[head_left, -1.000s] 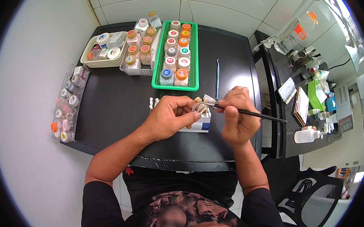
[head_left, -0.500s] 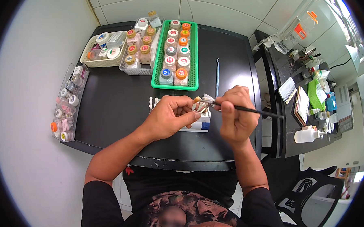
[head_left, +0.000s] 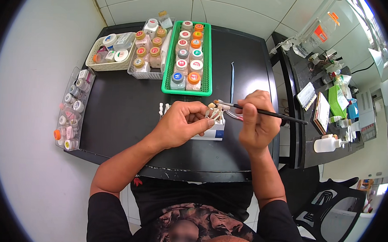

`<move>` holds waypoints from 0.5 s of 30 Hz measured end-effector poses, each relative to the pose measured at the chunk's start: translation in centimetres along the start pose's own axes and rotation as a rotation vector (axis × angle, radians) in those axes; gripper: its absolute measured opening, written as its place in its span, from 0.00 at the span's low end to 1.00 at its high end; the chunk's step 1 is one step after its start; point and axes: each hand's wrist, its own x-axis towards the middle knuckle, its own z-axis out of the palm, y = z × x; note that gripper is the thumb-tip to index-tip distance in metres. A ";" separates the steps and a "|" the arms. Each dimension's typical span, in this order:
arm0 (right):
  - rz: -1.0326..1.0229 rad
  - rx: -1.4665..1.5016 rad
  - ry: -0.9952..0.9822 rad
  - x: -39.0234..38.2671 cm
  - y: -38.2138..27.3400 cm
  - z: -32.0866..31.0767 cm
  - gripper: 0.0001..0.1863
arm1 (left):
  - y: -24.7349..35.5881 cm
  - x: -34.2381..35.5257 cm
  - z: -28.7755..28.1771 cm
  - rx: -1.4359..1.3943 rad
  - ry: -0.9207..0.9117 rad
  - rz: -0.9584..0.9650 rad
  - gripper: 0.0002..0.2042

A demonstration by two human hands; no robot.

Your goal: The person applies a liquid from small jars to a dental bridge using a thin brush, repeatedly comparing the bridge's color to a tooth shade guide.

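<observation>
From where I stand, both hands meet near the middle of the frame, over the desk (head_left: 117, 100). The left hand (head_left: 178, 124) is curled nearly closed, thumb against bent fingers. It seems to have hold of a small yellowish tooth-shaped piece (head_left: 211, 105) that shows just past the fingertips; whether it pinches the piece itself or some support under it, I cannot tell. Held that way, the piece's upper side is left uncovered for the brush.

The right hand (head_left: 261, 121) closes on a slim black brush (head_left: 289, 118) much as one holds a pen, thumb and fingers near the bristle end, probably for fine control, while the handle runs out to the right. The bristles lie just beside the piece; contact is too fine to judge.

Below the fingers sits a white-and-blue holder (head_left: 208, 134), with pale tabs (head_left: 161, 107) showing at both sides of the left hand, perhaps placed there to be seen alongside the piece. A thin blue tool (head_left: 231, 81) lies right of centre, seemingly within easy reach of the right hand.

At the upper centre, a green basket (head_left: 186, 93) stands its bottles (head_left: 194, 78) in two rows, lids up, likely so the labels read from above. A whitish basket (head_left: 146, 76), a cream basket (head_left: 112, 68) and a clear tray (head_left: 85, 103) line the upper left and left, apparently to leave the hands elbow room.
</observation>
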 end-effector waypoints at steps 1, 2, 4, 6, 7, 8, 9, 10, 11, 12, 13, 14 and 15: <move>0.049 0.016 0.035 -0.2 0.1 -0.1 0.06 | 0.3 -0.1 0.1 0.002 0.005 -0.005 0.08; 0.033 0.098 0.027 -0.2 -0.1 0.0 0.07 | 0.4 -0.1 0.2 0.005 0.012 -0.011 0.08; 0.014 0.046 -0.013 0.2 -0.3 0.2 0.07 | -0.2 -0.1 0.2 0.010 0.011 0.012 0.08; 0.024 -0.021 0.006 0.0 -0.2 0.4 0.07 | -0.6 0.0 0.2 0.015 0.006 0.037 0.09; 0.024 -0.022 0.006 0.0 -0.3 0.3 0.07 | -0.7 0.0 0.3 0.009 0.009 0.039 0.09; 0.027 0.037 -0.002 -0.2 -0.4 0.1 0.07 | -0.8 0.1 0.4 0.002 0.015 0.041 0.09; 0.030 0.096 -0.011 -0.2 -0.4 0.0 0.07 | -0.8 0.1 0.4 0.003 0.017 0.041 0.09; -0.030 0.015 -0.053 0.3 -0.4 0.1 0.07 | -0.7 0.0 0.4 -0.006 0.008 0.036 0.08; -0.029 0.013 -0.052 0.3 -0.3 0.1 0.07 | -0.6 -0.1 0.4 -0.015 -0.005 0.031 0.08; -0.018 -0.015 -0.018 0.2 -0.2 0.1 0.07 | -0.6 -0.1 0.5 -0.015 -0.008 0.030 0.08; -0.008 -0.043 0.016 0.2 -0.2 0.1 0.07 | -0.6 -0.1 0.6 -0.023 0.001 0.027 0.07; -0.009 -0.042 0.016 0.2 -0.2 0.0 0.07 | -0.5 -0.1 0.7 -0.030 0.013 0.025 0.07; -0.030 0.022 -0.002 0.2 -0.3 -0.1 0.07 | -0.4 -0.1 0.7 -0.030 0.015 0.026 0.07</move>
